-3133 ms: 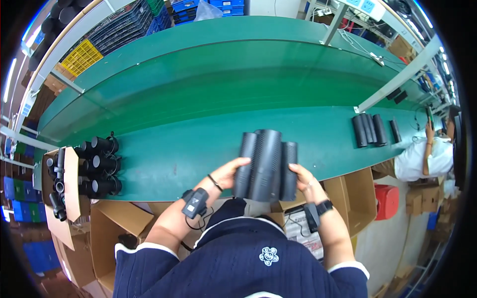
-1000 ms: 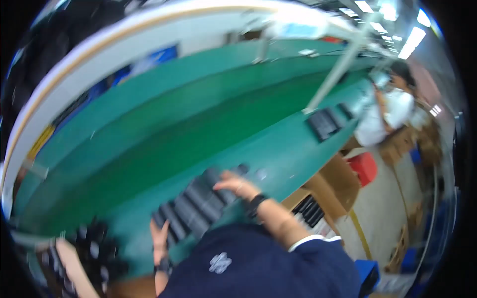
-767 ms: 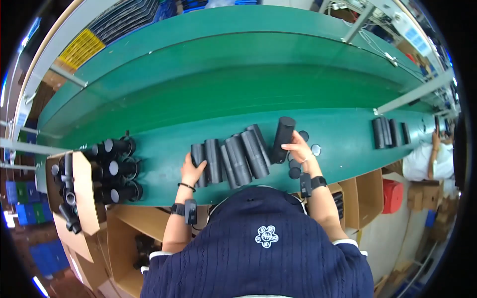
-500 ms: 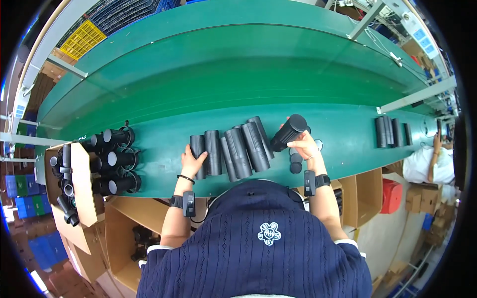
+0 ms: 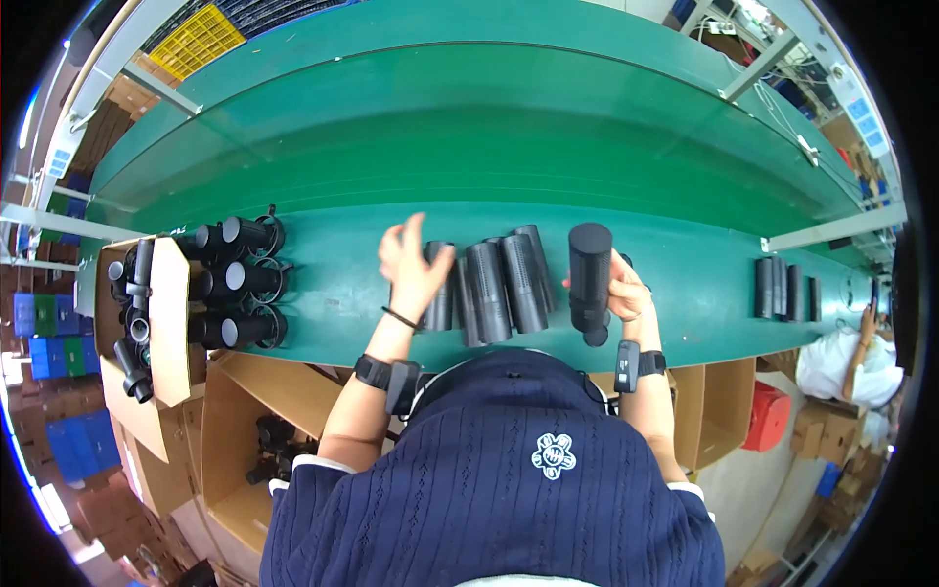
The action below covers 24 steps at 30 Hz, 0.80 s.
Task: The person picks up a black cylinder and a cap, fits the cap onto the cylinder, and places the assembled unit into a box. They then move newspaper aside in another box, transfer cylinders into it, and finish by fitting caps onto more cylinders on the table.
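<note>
A ribbed black cylinder (image 5: pixel 590 274) with a flat round end is gripped in my right hand (image 5: pixel 629 292), lifted off the bench; its wide end points away from me. My left hand (image 5: pixel 416 266) hangs in the air with fingers spread and nothing in it, partly covering the leftmost of the other black cylinders. Several such cylinders (image 5: pixel 492 289) lie side by side on the green bench in front of me, between my two hands. Below the held one, small black round pieces (image 5: pixel 596 336) show in part; the rest of them is hidden.
Black tubes with ring-shaped brackets (image 5: pixel 252 277) stand at the left beside a cardboard box (image 5: pixel 172 323) of black parts. More black cylinders (image 5: pixel 785 290) lie far right. Open cardboard boxes (image 5: pixel 230 430) sit below the bench edge. At the far right is another person (image 5: pixel 846 362).
My left hand has let go of the leftmost cylinder and risen above it with fingers spread. My right hand has turned its cylinder, which now points straight away from me.
</note>
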{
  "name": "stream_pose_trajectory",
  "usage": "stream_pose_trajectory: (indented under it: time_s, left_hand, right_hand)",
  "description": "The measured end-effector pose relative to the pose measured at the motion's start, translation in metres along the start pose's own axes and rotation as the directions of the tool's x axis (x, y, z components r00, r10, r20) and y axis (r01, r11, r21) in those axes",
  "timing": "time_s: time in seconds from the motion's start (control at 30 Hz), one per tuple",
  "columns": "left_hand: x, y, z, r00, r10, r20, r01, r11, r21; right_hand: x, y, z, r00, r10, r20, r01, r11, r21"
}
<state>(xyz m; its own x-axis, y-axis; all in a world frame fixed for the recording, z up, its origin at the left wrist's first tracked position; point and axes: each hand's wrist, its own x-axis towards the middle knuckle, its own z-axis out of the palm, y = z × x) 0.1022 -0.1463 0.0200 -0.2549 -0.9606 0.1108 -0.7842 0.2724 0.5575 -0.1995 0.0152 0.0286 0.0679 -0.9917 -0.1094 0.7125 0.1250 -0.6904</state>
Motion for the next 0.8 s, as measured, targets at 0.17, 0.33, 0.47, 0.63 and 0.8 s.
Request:
stream_pose_trajectory:
  time_s: [0.17, 0.33, 0.47, 0.63, 0.8]
  left_hand:
    - [-0.012, -0.097, 0.024, 0.942, -0.301, -0.151, 0.311, 0.949, 0.044]
    - [-0.006, 0.078, -0.02, 0.798, 0.538, 0.273, -0.292, 0.74, -0.606]
    - [-0.026, 0.132, 0.039, 0.67, 0.615, 0.416, 0.233, 0.357, -0.904]
    - [-0.031, 0.148, 0.073, 0.757, 0.599, 0.262, -0.11, 0.511, -0.852]
    - [-0.042, 0.158, 0.1, 0.75, 0.588, 0.302, -0.147, 0.595, -0.79]
  right_hand:
    - [-0.009, 0.01, -0.02, 0.999, 0.013, 0.049, -0.018, 0.996, 0.089]
    - [-0.005, 0.018, -0.027, 0.997, 0.016, 0.081, -0.018, 0.999, 0.03]
    - [-0.009, 0.009, -0.027, 0.996, -0.003, 0.092, 0.007, 0.999, -0.039]
    - [-0.039, -0.024, -0.01, 0.931, -0.176, -0.32, 0.039, 0.919, -0.392]
    - [-0.04, -0.013, -0.008, 0.924, -0.187, -0.335, -0.023, 0.844, -0.536]
